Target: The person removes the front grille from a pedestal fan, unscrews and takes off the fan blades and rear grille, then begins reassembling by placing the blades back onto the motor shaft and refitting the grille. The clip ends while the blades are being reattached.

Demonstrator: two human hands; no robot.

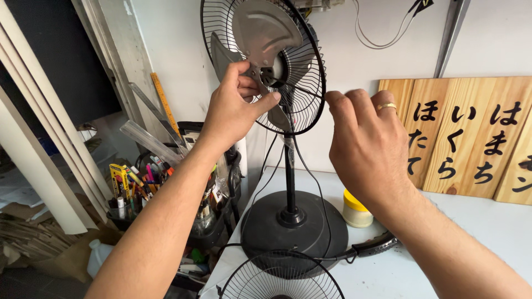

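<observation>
Fingers of the left hand [238, 102] pinch the hub of the fan blade [265, 30] at twelve o'clock; the right hand [368, 141], loosely curled, empty, hovers by the rear grille [307, 83]. A hard tug could tip the stand [290, 171] on the tabletop [487, 232].

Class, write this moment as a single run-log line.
left hand: fingers pinching fan hub | right hand: at rear grille rim | front grille: off, lying by base

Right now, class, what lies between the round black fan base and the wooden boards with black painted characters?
In the head view, a small cream jar with a yellow lid stands on the white table between the base and the boards.
</observation>
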